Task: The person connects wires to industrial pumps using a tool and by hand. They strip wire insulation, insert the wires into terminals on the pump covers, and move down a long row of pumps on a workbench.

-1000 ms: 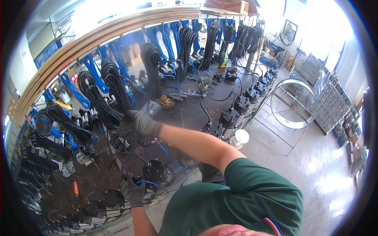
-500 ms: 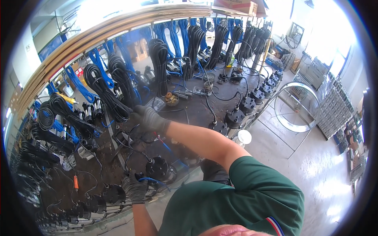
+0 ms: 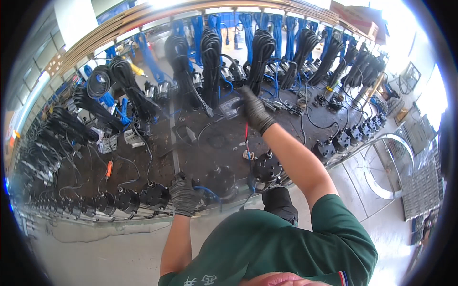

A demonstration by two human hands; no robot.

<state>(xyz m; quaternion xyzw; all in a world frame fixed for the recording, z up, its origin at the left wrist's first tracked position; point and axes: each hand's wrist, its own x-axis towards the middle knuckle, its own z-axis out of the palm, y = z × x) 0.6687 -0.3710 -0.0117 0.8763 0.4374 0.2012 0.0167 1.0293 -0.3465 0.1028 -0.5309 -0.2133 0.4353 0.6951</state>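
Note:
My left hand (image 3: pixel 186 196), in a dark grey glove, is closed at the near edge of the dark workbench (image 3: pixel 210 148). What its fingers hold is hidden, and a blue wire (image 3: pixel 207 191) curves out beside it. A round black housing (image 3: pixel 222 180), somewhat blurred, lies just to its right. My right hand (image 3: pixel 256 114), gloved too, reaches across the bench to the lower end of a black cable coil (image 3: pixel 262 55). Its fingertips are blurred, so their grip cannot be told. Beside it lies a clear plastic bag (image 3: pixel 230 107). Below it a red wire (image 3: pixel 246 135) runs toward another black housing (image 3: pixel 267 168).
More black cable coils (image 3: pixel 210 62) and blue cable bundles (image 3: pixel 245 35) hang along the back under stacked boards (image 3: pixel 200 10). Round black housings (image 3: pixel 127 200) line the near edge. An orange-handled tool (image 3: pixel 109 168) lies at left. A large round fan frame (image 3: pixel 367 167) stands at right.
The view has shifted, moving the bench rightward and upward in the picture. My right hand has moved right along the bench, from one black coil to another. My left hand stays at the near edge.

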